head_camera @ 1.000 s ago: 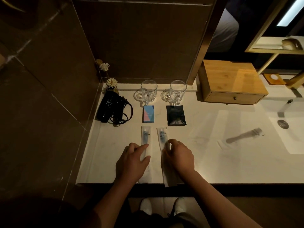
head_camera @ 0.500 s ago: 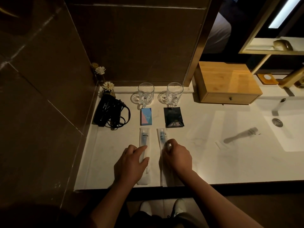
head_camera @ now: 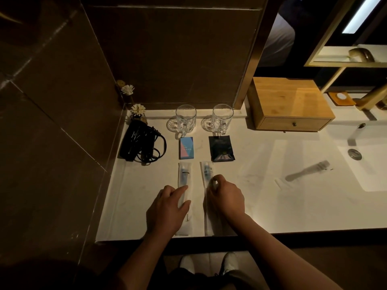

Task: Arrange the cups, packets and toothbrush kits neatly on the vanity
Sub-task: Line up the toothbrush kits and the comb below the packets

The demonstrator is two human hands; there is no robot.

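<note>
I'm squaring the two kits: left hand flat on the left kit, right hand pinching the right kit (slightly skewed); next, nudge it parallel.

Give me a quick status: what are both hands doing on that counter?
Left hand flat on left clear-wrapped toothbrush kit. Right hand pinching right clear-wrapped toothbrush kit. Two glass mugs, blue packet, black packet lined up behind. Nothing in the way.
</note>
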